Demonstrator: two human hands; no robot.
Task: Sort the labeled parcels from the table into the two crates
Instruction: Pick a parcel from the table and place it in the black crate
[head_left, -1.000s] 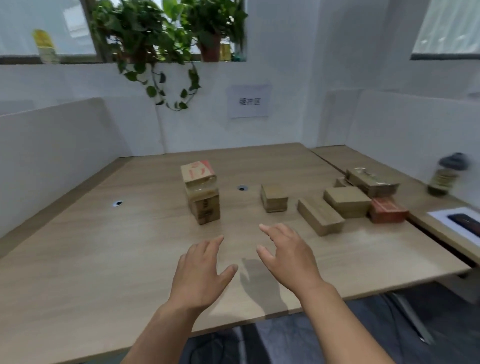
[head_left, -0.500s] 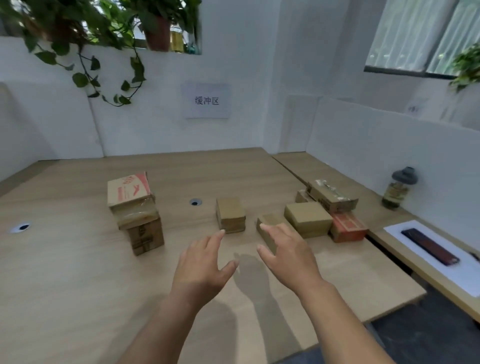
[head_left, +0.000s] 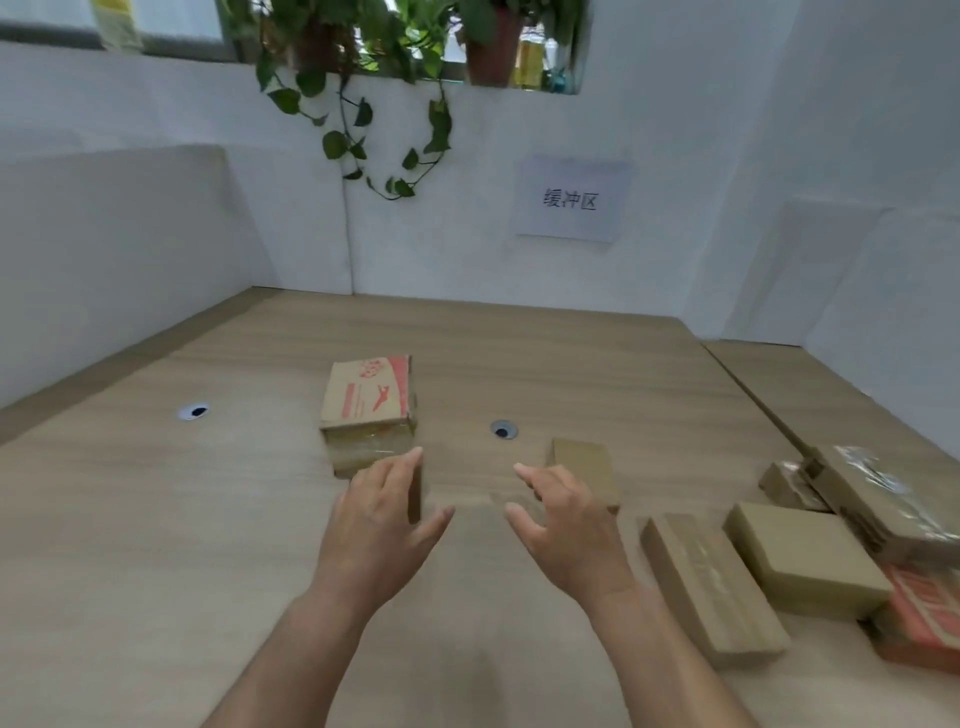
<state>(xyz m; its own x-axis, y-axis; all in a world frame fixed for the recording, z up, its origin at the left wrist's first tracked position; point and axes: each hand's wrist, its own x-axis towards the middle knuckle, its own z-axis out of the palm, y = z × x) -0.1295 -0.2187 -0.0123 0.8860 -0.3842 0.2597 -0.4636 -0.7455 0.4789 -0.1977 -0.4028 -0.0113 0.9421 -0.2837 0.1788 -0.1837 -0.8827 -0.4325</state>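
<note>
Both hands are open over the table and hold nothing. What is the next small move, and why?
Probably move the left hand forward to grip the red-printed parcel, which lies on top of the taped parcel just beyond it. The right hand is also open and empty, near the small plain parcel. No crate is in view.

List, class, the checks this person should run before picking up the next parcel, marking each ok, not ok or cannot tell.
1. Hands free: left hand and right hand hold nothing, fingers spread: ok.
2. Parcel within reach: stacked parcels just ahead of the left hand, small plain parcel just ahead of the right: ok.
3. Labels readable: too blurred: cannot tell.
4. Both crates in sight: neither shows: not ok.
</note>
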